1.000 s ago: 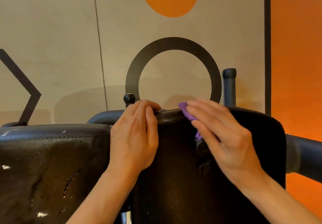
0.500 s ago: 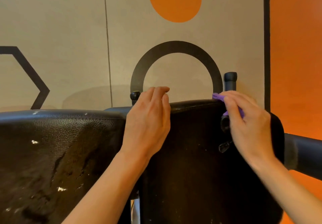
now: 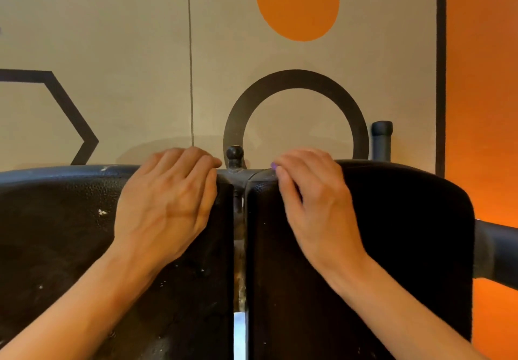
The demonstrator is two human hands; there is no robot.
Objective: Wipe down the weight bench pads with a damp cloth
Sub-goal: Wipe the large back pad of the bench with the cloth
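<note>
Two black bench pads side by side, narrow vertical gap between them. Left pad (image 3: 56,233) is worn, with white flecks and scuffs; right pad (image 3: 406,233) looks darker and smoother.

Left hand (image 3: 165,202) lies on the left pad next to the gap, fingers curled over its top edge — gripping the pad edge, nothing else in it.

Right hand (image 3: 314,200) is on the right pad, just across the gap, fingers bent over the top edge. Purple cloth (image 3: 273,165) is almost fully hidden under those fingers — only a small sliver shows at the fingertips, at the pad's top corner by the gap. Hand covers and holds it against the pad.

Small black knob (image 3: 235,153) sticks up behind the gap, between the two hands. Padded post (image 3: 381,139) stands behind the right pad; padded bar (image 3: 499,253) juts out at far right.

Wall behind: orange disc (image 3: 297,1), dark ring (image 3: 297,113), hexagon outline (image 3: 70,113), orange panel (image 3: 482,79).
</note>
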